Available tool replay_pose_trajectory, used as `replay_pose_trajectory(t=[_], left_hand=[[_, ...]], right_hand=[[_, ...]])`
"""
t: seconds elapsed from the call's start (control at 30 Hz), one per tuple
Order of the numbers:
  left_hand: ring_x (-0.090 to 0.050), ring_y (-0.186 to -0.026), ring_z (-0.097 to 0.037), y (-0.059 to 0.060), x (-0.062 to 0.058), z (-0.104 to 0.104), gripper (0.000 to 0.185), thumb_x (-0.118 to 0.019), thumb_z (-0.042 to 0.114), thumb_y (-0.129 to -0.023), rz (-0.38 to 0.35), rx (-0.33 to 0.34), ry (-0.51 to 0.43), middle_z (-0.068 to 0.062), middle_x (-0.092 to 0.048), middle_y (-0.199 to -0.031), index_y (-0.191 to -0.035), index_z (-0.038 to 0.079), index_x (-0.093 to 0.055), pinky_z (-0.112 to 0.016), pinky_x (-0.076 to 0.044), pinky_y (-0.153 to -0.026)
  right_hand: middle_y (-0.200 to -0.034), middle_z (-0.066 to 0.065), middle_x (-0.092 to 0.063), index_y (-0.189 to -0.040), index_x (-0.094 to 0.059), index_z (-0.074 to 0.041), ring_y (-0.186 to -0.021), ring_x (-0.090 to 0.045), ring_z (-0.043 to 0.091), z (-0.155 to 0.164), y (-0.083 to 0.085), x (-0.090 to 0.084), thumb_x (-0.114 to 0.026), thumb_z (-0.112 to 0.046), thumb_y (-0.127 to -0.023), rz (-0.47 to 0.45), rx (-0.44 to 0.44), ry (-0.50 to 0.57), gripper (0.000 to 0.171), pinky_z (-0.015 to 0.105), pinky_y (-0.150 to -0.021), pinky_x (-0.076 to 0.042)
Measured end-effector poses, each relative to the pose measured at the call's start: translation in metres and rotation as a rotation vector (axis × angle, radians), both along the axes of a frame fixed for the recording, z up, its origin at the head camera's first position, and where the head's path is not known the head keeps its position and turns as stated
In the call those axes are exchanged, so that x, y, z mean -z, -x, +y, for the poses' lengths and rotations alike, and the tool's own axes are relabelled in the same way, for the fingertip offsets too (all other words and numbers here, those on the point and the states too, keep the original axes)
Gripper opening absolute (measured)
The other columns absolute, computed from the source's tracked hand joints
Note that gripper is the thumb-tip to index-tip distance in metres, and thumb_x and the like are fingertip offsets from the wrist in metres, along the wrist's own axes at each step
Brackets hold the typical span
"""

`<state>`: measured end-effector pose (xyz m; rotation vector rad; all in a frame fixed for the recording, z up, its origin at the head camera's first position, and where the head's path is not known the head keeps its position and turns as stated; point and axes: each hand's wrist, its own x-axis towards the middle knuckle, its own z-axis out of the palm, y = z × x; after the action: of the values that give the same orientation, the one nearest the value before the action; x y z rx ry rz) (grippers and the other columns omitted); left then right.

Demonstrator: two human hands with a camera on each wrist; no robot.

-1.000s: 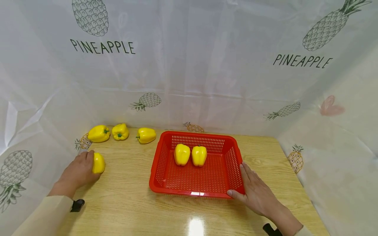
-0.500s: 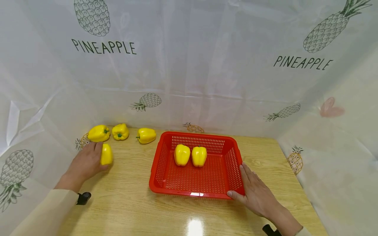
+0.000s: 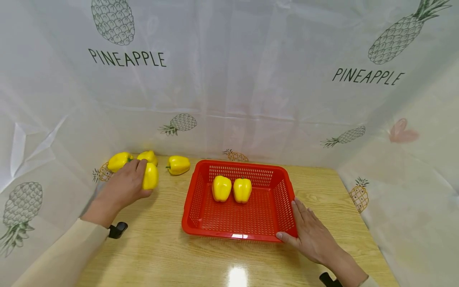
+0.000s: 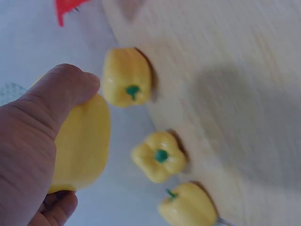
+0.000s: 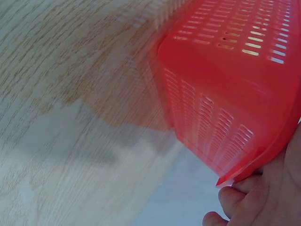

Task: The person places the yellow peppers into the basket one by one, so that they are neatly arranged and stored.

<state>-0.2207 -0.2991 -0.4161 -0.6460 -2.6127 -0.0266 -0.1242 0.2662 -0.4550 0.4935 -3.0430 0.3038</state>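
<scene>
My left hand (image 3: 140, 180) grips a yellow bell pepper (image 3: 152, 176) and holds it just above the table, close to three more yellow peppers at the back left (image 3: 118, 160) (image 3: 150, 156) (image 3: 178, 164). In the left wrist view my thumb (image 4: 63, 89) lies over the held pepper (image 4: 82, 146), and the three loose peppers (image 4: 128, 77) (image 4: 159, 156) (image 4: 188, 205) lie below it. A red slotted basket (image 3: 191, 199) holds two upright yellow peppers (image 3: 221, 188) (image 3: 242, 189). My right hand (image 3: 297, 224) rests flat against the basket's right front corner (image 5: 225, 94).
The wooden table (image 3: 154, 247) is walled on three sides by a white sheet printed with pineapples (image 3: 229, 99). Bare tabletop lies between the loose peppers and the basket, and along the front edge.
My left hand has carried its pepper away from the table's left edge, back and to the right, up to the loose peppers. The right hand and basket have stayed put.
</scene>
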Motion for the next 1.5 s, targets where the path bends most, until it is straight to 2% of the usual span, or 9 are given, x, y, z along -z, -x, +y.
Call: replay_pose_trajectory(t=[0.23,0.43,0.73,1.13,1.33,1.5], left_hand=[[-0.061,-0.104,-0.05,0.006,-0.016,0.032,0.095,-0.095,0.029,-0.069,0.029,0.038,0.01,-0.035,-0.057,-0.117,-0.134,-0.019,-0.045,-0.058,-0.057,-0.094],[-0.06,-0.106,-0.044,0.012,-0.022,0.058,0.096,-0.095,0.034,-0.071,0.029,0.058,0.056,-0.031,-0.057,-0.119,-0.135,-0.016,-0.044,-0.054,-0.058,-0.095],[-0.059,-0.11,-0.042,0.019,-0.029,0.098,0.098,-0.095,0.041,-0.073,0.037,0.092,0.079,-0.029,-0.058,-0.121,-0.137,-0.014,-0.045,-0.05,-0.054,-0.105],[-0.06,-0.117,-0.038,0.023,-0.042,0.145,0.105,-0.089,0.057,-0.077,-0.011,0.11,0.155,-0.025,-0.059,-0.128,-0.145,-0.011,-0.046,-0.044,-0.05,-0.112],[-0.06,-0.118,-0.036,0.025,-0.043,0.17,0.104,-0.088,0.059,-0.078,-0.038,0.12,0.155,-0.023,-0.06,-0.129,-0.146,-0.008,-0.046,-0.043,-0.051,-0.112],[-0.06,-0.117,-0.034,0.025,-0.043,0.193,0.103,-0.089,0.055,-0.078,-0.092,0.124,0.146,-0.021,-0.06,-0.129,-0.148,-0.006,-0.046,-0.043,-0.053,-0.109]], right_hand=[[-0.169,0.03,-0.025,-0.161,-0.028,0.011,-0.153,-0.036,0.049,0.001,-0.001,0.0,-0.06,-0.071,-0.096,0.001,0.0,-0.001,0.109,0.066,-0.122,-0.032],[-0.17,0.03,-0.025,-0.161,-0.028,0.011,-0.153,-0.035,0.049,0.001,-0.002,0.0,-0.061,-0.07,-0.096,-0.003,0.004,-0.001,0.109,0.067,-0.122,-0.032],[-0.169,0.03,-0.025,-0.161,-0.028,0.011,-0.153,-0.036,0.049,0.002,-0.001,0.001,-0.059,-0.071,-0.096,-0.002,0.001,-0.009,0.109,0.066,-0.122,-0.031],[-0.169,0.03,-0.026,-0.161,-0.028,0.011,-0.153,-0.036,0.048,0.002,-0.002,0.001,-0.058,-0.072,-0.096,0.0,0.003,-0.008,0.109,0.066,-0.122,-0.031],[-0.17,0.03,-0.025,-0.161,-0.027,0.011,-0.154,-0.035,0.048,0.002,-0.002,0.0,-0.058,-0.072,-0.097,-0.005,0.005,-0.008,0.109,0.066,-0.123,-0.031],[-0.17,0.03,-0.025,-0.161,-0.028,0.01,-0.154,-0.034,0.048,0.002,-0.001,0.0,-0.058,-0.072,-0.097,-0.005,0.007,-0.009,0.109,0.066,-0.123,-0.03]])
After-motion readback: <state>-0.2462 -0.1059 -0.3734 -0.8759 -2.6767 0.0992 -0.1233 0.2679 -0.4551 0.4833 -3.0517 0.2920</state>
